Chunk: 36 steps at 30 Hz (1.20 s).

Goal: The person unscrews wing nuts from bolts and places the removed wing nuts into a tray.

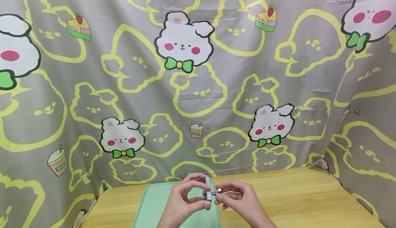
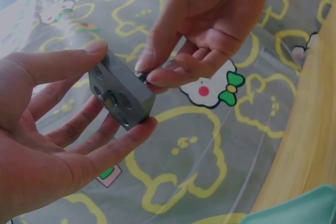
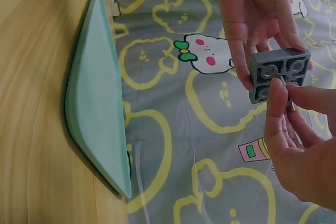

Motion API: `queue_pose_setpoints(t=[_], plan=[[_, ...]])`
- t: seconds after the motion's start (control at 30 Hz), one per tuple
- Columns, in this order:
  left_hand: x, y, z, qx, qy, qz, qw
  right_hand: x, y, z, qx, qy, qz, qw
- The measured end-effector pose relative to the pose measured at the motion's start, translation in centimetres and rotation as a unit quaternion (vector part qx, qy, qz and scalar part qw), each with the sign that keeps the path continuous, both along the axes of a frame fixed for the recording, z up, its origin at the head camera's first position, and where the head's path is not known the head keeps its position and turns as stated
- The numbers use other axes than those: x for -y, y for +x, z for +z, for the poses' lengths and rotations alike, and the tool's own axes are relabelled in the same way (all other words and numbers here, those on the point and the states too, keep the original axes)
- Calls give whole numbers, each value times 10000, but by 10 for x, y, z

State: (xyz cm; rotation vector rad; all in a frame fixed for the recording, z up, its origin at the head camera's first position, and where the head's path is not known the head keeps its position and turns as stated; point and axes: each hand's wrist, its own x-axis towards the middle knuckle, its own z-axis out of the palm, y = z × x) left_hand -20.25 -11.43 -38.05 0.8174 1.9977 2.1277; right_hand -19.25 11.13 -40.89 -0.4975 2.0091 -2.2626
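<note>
A small grey square block (image 2: 123, 90) with round recesses is held up above the tray. My left hand (image 1: 179, 200) grips it by its edges, thumb on one side and fingers on the other. A metal bolt (image 2: 107, 99) sits in the middle of the block, its end showing on the face toward my left palm. On the opposite, ribbed face, my right hand (image 1: 242, 198) pinches a small shiny metal piece (image 1: 219, 190) on the bolt's axis between thumb and fingertips. Fingers cover much of that piece, so its exact shape is hard to tell.
A pale green tray (image 1: 154, 200) lies on the wooden table (image 1: 294, 193), beneath and left of the hands. A grey curtain (image 1: 229, 118) with yellow outlines and white cartoon heads hangs behind the table and along its sides.
</note>
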Motion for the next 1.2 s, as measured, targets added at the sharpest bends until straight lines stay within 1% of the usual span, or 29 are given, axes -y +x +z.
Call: queue_pose_setpoints(t=[0.1,0.23,0.37,0.43,0.5,0.57,0.67,0.73,0.77,0.8,0.83,0.87,0.9,0.93,0.97,1.0,1.03,1.07,1.13,1.17,1.2], plan=[[0,-1,0,31,14,1,10000,2,2,0,-372,269,-255,9986],[0,-1,1,76,65,-17,9999,5,4,0,-921,601,-594,9922],[1,-1,2,145,139,-26,9998,9,5,-1,-1647,740,-731,9808],[1,-1,2,181,181,-34,9997,10,5,-3,-2112,760,-756,9715],[2,-1,3,202,206,-33,9996,10,4,-5,-2698,798,-805,9562],[2,-1,3,218,224,-35,9995,11,2,-8,-3318,864,-887,9352],[3,-1,4,234,229,-22,9995,12,-3,-13,-4256,1007,-1081,8927],[4,0,4,246,234,-17,9994,12,-6,-16,-4737,1101,-1199,8655],[4,0,4,250,236,-12,9994,12,-8,-17,-4931,1147,-1252,8533],[4,0,3,252,238,-4,9994,12,-9,-18,-5090,1177,-1284,8429],[4,0,3,254,238,3,9994,12,-10,-19,-5199,1203,-1307,8355],[5,0,3,256,232,15,9994,13,-11,-19,-5285,1222,-1325,8296],[5,0,3,253,232,22,9994,13,-11,-19,-5329,1228,-1339,8265],[5,0,3,249,233,31,9994,14,-10,-18,-5316,1227,-1355,8271],[5,0,3,246,237,37,9994,14,-9,-17,-5224,1224,-1355,8329],[5,0,3,239,240,41,9994,14,-7,-16,-5076,1196,-1355,8424],[5,1,3,229,243,45,9994,14,-5,-15,-4844,1139,-1340,8570],[5,1,3,219,251,50,9994,14,-2,-13,-4539,1088,-1343,8741],[5,1,3,204,263,60,9994,14,2,-8,-3709,931,-1358,9140],[5,1,3,200,267,62,9994,13,4,-6,-3233,838,-1372,9325],[5,1,3,197,269,64,9994,13,5,-4,-2750,714,-1378,9488]])
